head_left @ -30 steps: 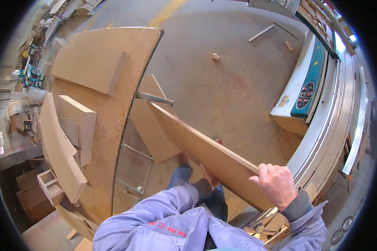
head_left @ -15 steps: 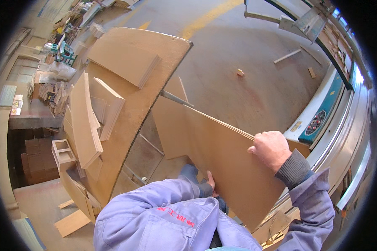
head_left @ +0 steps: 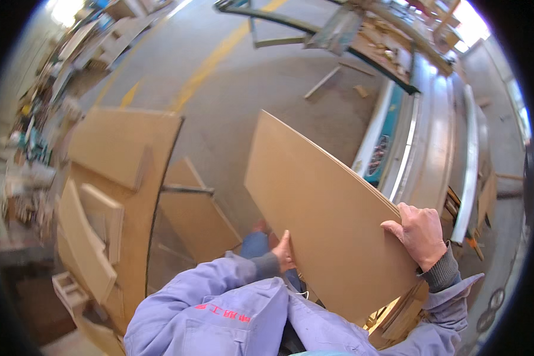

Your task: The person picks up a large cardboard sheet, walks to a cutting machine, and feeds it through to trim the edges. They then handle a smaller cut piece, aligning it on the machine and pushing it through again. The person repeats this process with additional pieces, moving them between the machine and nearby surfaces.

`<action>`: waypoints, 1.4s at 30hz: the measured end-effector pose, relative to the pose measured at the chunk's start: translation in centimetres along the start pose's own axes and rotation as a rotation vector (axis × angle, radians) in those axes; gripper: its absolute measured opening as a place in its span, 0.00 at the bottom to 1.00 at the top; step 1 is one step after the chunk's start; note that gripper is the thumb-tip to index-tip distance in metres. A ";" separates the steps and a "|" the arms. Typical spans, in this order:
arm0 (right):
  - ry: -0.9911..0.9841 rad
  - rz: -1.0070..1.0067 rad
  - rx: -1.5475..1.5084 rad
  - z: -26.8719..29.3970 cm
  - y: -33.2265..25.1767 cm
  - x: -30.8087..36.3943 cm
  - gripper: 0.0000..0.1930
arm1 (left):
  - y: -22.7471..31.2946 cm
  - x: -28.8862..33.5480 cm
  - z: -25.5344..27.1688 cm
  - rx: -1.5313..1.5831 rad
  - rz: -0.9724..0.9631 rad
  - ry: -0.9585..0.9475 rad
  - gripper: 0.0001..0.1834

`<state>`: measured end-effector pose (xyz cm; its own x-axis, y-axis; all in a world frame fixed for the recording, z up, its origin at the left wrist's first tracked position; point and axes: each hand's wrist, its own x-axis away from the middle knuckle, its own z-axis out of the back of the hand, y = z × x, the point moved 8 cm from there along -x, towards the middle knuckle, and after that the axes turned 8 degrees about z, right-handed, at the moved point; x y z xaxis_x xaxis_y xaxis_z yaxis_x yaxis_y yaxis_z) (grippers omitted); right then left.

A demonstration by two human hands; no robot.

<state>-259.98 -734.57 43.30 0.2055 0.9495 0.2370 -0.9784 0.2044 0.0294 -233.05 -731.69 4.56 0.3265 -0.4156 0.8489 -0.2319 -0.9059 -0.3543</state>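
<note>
A thin stack of large brown fiberboard panels (head_left: pixel 332 219) slants in front of me, held between both hands. My right hand (head_left: pixel 421 236) is closed over its upper right edge, the thumb lying on the broad face. At the lower left edge, my left hand (head_left: pixel 285 252) grips the stack with its thumb up; its other fingers are hidden behind the panels. Left of the stack, another brown board (head_left: pixel 199 216) leans below a worktable (head_left: pixel 137 237), apart from what I hold.
Several cut boards (head_left: pixel 110 151) and curved pieces (head_left: pixel 89 237) lie on the worktable, beside a small box-like frame (head_left: pixel 71 291). A long machine (head_left: pixel 424 136) with a metal bed stands on the right. Strips of wood (head_left: pixel 323 82) lie on the floor beyond the panels.
The panels have come up and away from the board leaning by the worktable. My left hand has risen with them. The view has swung right, bringing more of the machine in.
</note>
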 end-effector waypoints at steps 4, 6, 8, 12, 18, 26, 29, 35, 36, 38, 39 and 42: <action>0.216 -0.071 -0.100 4.4 3.4 2.8 0.21 | 8.4 4.1 -4.1 -0.092 -0.266 -0.078 0.53; 0.363 -0.091 -0.195 5.9 5.4 3.4 0.21 | 13.4 7.3 -8.1 -0.183 -0.461 -0.271 0.51; 0.425 -0.147 -0.239 6.0 8.8 2.6 0.21 | 18.4 9.6 -13.2 -0.117 -0.530 -0.469 0.47; 0.505 -0.205 -0.253 4.7 16.0 -1.2 0.22 | 25.8 12.1 -20.8 -0.100 -0.663 -0.555 0.42; 0.485 -0.290 -0.201 2.5 27.2 -8.3 0.23 | 32.6 11.8 -28.8 -0.110 -0.559 -0.463 0.38; 0.432 -0.379 -0.258 -7.8 42.0 -14.7 0.18 | 37.3 9.9 -33.9 -0.091 -0.632 0.021 0.47; 0.136 -0.477 -0.216 -14.6 50.0 -17.2 0.18 | 37.0 7.9 -36.2 -0.068 -0.626 0.087 0.49; -0.060 -0.476 -0.039 -20.1 59.6 -23.0 0.27 | 35.1 4.2 -40.7 -0.147 -0.650 0.101 0.43; -0.079 -0.436 0.199 -19.2 59.3 -24.1 0.27 | 34.8 3.8 -41.1 -0.128 -0.644 0.034 0.41; 0.096 -0.345 0.092 -16.2 56.5 -27.6 0.27 | 34.9 3.6 -42.2 -0.109 -0.677 -0.133 0.37; 0.157 -0.305 0.035 -15.0 55.2 -30.1 0.27 | 35.4 3.8 -42.5 -0.148 -0.724 -0.158 0.35; 0.311 -0.051 -0.310 -8.9 44.2 -37.4 0.23 | 36.2 5.7 -40.1 -0.301 -0.742 -0.115 0.28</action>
<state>-310.73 -758.95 27.13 0.2962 0.9531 -0.0626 -0.9242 0.2694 -0.2707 -276.31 -763.63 12.26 0.5804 0.2652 0.7700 -0.1494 -0.8948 0.4208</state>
